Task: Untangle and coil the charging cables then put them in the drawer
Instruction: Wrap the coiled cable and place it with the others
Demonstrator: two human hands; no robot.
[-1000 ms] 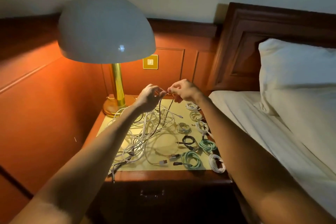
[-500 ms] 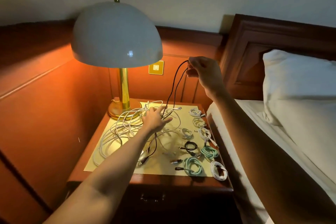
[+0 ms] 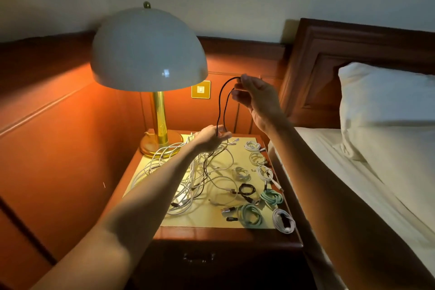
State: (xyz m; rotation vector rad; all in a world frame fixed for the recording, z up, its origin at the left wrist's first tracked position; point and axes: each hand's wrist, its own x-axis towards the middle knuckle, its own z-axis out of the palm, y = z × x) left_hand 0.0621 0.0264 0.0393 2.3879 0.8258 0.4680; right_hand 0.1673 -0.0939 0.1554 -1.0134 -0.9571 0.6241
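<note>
The right hand (image 3: 256,99), raised at about 1 o'clock above the worktop (image 3: 211,223), has its grip pinched on the top of a doubled black cable (image 3: 221,106). Both strands hang down to the left hand (image 3: 211,140), whose grip looks closed round them just above the pile. Below that hand the cable runs on into the white tangle (image 3: 188,172), which covers the worktop's middle and 9 o'clock side, so I judge this cable only partly freed and not yet coiled. Down the 3 o'clock edge lie the finished coils: several white coils (image 3: 253,146), a black coil (image 3: 246,189) and two mint-green coils (image 3: 271,196). The drawer (image 3: 199,258), at 6 o'clock below the worktop, is closed, and no coil has gone in. That puts the task perhaps halfway: the tangle remains, then all the stowing. No brand, label or writing can be read, and the wall switch (image 3: 200,89) at 12 o'clock shows no legible mark.
</note>
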